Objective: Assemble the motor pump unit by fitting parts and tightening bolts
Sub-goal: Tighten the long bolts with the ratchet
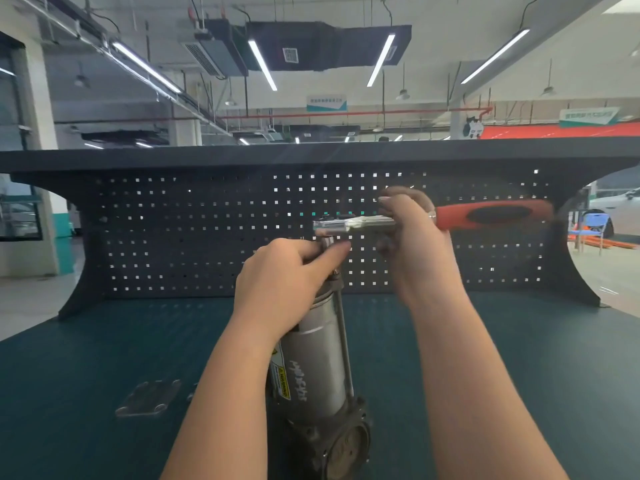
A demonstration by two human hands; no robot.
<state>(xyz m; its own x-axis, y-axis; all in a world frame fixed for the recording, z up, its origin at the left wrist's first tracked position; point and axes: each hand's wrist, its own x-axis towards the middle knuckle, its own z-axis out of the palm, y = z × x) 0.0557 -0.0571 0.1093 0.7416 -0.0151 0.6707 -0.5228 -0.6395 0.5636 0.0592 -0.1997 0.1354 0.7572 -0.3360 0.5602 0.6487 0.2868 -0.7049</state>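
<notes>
The motor pump unit (315,372), a grey metal cylinder with a yellow warning label and a dark flanged base, stands tilted on the green bench top. A long bolt rod (344,341) runs along its right side. My left hand (284,278) grips the top end of the cylinder. My right hand (412,233) holds a wrench (495,213) with a red and black handle, gripping it near the metal shank. The wrench lies level, and its silver head (332,226) sits above the unit's top end, just over my left fingers. Motion blur hides the fitting under the head.
A flat metal plate (147,400) with corner holes lies on the bench (104,341) to the left of my left forearm, with a small part beside it. A dark pegboard back panel (207,237) stands behind the bench. The workshop floor lies beyond on both sides.
</notes>
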